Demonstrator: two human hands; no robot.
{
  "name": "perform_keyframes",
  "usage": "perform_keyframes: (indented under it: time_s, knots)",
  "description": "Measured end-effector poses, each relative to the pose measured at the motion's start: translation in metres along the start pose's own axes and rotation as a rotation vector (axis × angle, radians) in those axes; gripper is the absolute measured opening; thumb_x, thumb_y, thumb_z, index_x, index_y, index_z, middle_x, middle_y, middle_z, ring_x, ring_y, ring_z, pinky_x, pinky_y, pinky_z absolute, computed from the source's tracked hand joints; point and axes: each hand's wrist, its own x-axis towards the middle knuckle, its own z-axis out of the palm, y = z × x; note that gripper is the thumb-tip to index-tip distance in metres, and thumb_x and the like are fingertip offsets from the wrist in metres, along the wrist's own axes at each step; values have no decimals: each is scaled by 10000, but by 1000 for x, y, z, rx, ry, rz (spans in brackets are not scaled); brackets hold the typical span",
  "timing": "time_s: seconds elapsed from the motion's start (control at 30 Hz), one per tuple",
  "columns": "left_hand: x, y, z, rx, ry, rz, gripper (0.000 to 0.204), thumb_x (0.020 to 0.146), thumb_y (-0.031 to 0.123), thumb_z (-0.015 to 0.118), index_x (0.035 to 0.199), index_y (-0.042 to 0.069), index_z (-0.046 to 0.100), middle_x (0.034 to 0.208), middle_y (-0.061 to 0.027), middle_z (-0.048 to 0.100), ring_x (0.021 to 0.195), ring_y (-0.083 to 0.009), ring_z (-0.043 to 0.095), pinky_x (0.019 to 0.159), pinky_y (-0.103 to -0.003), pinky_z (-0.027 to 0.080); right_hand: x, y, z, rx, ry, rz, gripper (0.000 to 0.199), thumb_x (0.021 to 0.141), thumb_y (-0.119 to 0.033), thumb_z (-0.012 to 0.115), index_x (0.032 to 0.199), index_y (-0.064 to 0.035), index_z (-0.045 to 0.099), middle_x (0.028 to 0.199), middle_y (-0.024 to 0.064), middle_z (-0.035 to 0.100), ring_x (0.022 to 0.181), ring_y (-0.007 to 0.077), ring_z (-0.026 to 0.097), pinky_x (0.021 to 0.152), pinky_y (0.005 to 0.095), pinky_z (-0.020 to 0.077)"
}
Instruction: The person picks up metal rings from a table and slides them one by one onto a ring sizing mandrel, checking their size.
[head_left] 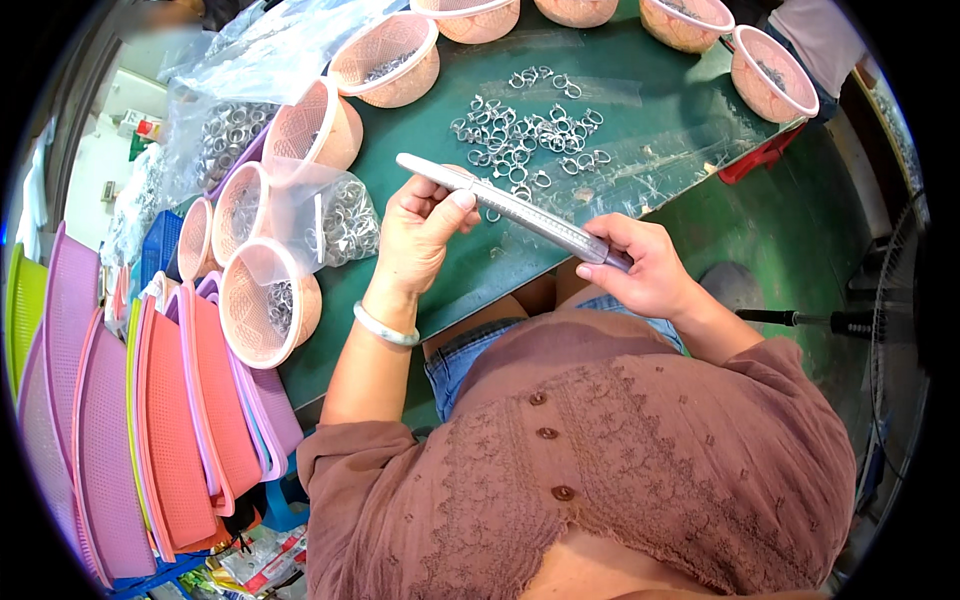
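**Stick held between two hands**

The grey stick (530,218) is held over the desk's (425,128) near edge, the left hand (422,222) clamped near its narrow end, the right hand (648,268) closed around its handle, presumably for steadiness. Rings (525,132) are heaped mid-desk, seemingly for easy reach; baskets (410,86) are ranged along the left and far edges.

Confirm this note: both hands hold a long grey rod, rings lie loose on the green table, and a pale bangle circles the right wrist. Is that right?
No: the pale bangle is on the left wrist, not the right, as the head view shows. The rest stands.
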Motion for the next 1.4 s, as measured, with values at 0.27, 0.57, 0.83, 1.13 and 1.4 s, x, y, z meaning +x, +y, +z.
perform_keyframes:
  time_s: [0.27, 0.57, 0.83, 1.13, 1.4]
  knots:
    - [-8, 1, -1, -5, 4, 13, 307, 810, 68, 605, 1094, -11, 519, 815, -50, 584, 696, -111, 549, 625, -230, 431, 0, -2, 3, -44, 8, -34, 245, 703, -36, 670, 919, -4, 560, 710, 80, 545, 595, 156, 520, 554, 265, 424]
    - [-9, -1, -4, -182, -62, -30, 306, 802, 66, 615, 1088, -6, 529, 836, -57, 588, 691, -113, 544, 626, -237, 422, -1, 1, 4, -81, 12, -76, 273, 696, -51, 683, 935, -9, 557, 719, 89, 551, 605, 176, 536, 563, 269, 432]
    - [12, 13, 14, -284, -122, 80, 224, 818, 92, 598, 1009, -6, 535, 754, -28, 533, 600, -76, 424, 555, -215, 341, 1, -7, 1, 134, 23, -14, 245, 725, -30, 662, 942, 3, 552, 737, 66, 560, 608, 135, 519, 567, 248, 429]
    - [57, 45, 6, -421, 32, 267, 93, 835, 143, 562, 864, 62, 528, 645, 10, 474, 524, -67, 398, 499, -222, 338, -4, 2, -15, -35, 175, -112, 276, 711, -5, 670, 953, 4, 539, 721, 34, 527, 615, 74, 468, 545, 205, 384]
    - [111, 44, -40, 1464, 715, 484, 453, 770, 162, 633, 1163, -10, 487, 751, -66, 584, 622, -108, 518, 614, -239, 436, -8, 15, -20, 162, 228, -1, 252, 742, -21, 655, 962, 6, 535, 747, 9, 515, 639, 49, 442, 559, 187, 367]
